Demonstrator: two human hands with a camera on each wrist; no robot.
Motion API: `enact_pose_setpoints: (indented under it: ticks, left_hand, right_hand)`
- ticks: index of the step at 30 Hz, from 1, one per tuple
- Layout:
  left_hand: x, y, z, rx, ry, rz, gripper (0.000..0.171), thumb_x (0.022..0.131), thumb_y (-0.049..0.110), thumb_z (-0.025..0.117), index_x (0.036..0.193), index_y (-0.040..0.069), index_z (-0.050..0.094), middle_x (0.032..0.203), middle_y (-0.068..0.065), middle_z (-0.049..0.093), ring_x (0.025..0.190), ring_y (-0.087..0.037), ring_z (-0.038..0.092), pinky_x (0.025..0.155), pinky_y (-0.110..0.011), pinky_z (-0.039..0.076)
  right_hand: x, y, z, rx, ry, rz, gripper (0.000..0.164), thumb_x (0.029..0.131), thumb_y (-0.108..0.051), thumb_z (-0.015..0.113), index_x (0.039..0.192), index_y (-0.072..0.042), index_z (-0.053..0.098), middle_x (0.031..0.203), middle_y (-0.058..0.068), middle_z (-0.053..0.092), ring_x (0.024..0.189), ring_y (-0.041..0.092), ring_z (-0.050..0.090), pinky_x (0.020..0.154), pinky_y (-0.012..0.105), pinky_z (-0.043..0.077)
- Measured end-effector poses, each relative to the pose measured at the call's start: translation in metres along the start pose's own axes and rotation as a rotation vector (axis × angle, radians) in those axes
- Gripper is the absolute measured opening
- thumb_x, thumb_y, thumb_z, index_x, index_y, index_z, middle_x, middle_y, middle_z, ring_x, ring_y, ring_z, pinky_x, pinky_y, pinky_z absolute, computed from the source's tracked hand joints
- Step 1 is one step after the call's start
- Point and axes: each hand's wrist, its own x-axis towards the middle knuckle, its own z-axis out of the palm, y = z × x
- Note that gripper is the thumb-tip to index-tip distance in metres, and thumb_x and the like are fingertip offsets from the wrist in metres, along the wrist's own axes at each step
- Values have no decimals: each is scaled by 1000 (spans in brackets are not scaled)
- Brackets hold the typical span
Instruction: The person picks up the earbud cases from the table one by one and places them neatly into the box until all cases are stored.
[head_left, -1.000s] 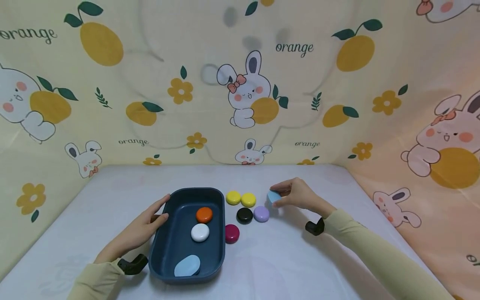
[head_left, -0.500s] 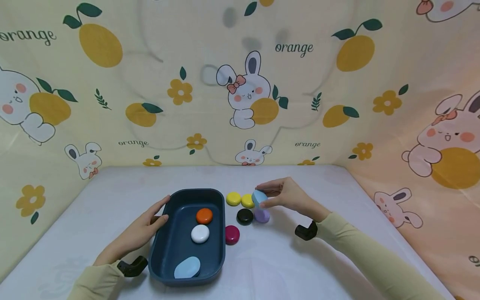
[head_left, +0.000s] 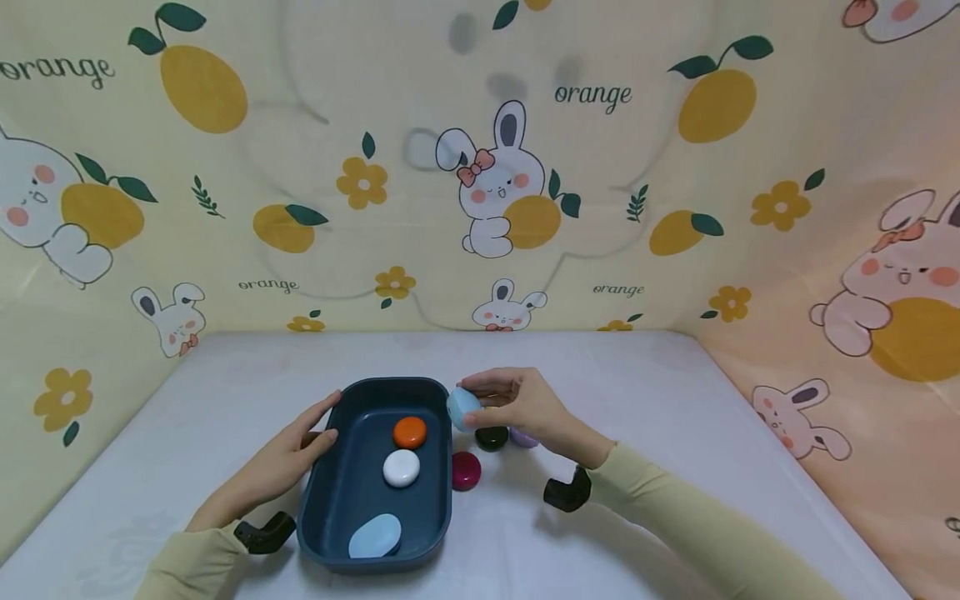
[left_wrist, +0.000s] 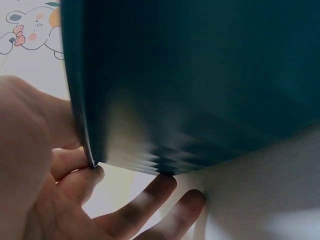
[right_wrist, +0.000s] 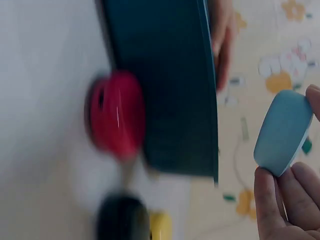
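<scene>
- Head view: the light blue block [head_left: 462, 408] is at the far right corner of the dark blue tray [head_left: 356, 479], pinched between thumb and fingertips of the right hand [head_left: 528, 408].
- The block looks smooth; a loose pinch could let it slip outside, near the magenta disc [head_left: 466, 472].
- Carried too low, it might knock the rim and shove the tray.
- The right hand hides part of the black disc [head_left: 492, 439] and could brush it.
- Right hand: reaching in from the right, fingertips pointing left.
- Left hand [head_left: 273, 462]: apart from the right, gripping the tray's left rim, fingers against the outer wall.
</scene>
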Motion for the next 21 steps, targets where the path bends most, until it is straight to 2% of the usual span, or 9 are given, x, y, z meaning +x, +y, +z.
enact_pose_setpoints:
  ticks: [5, 9, 15, 21]
  left_hand:
    - [1, 0, 0, 10, 5, -8, 61, 107, 28, 47, 158, 12, 17, 161, -20, 10, 131, -49, 40, 98, -58, 42]
    - [1, 1, -1, 16, 5, -5, 61, 107, 26, 46, 158, 12, 17, 161, -20, 9, 131, -49, 41, 98, -58, 43]
    - [0, 1, 0, 25, 11, 10, 60, 107, 25, 46, 158, 11, 18, 161, -20, 11, 130, -49, 41, 98, -57, 43]
    - [0, -1, 0, 37, 16, 16, 59, 107, 23, 45, 158, 10, 19, 161, -21, 12, 129, -49, 42, 98, -57, 43]
  right_hand:
    - [1, -5, 30, 40, -53, -3, 47, 79, -12, 85, 122, -6, 69, 119, 6, 68, 106, 27, 65, 92, 34, 52]
    - [7, -5, 47, 16, -77, -41, 47, 79, -13, 85, 122, -7, 69, 117, 2, 69, 106, 22, 65, 95, 40, 50]
    - [12, -2, 61, -6, -148, -64, 47, 79, -16, 86, 122, -8, 68, 115, -1, 69, 104, 20, 66, 97, 48, 48]
    - [9, -3, 67, -23, -229, -58, 47, 79, -13, 85, 123, -6, 67, 116, 0, 70, 104, 19, 66, 94, 46, 50]
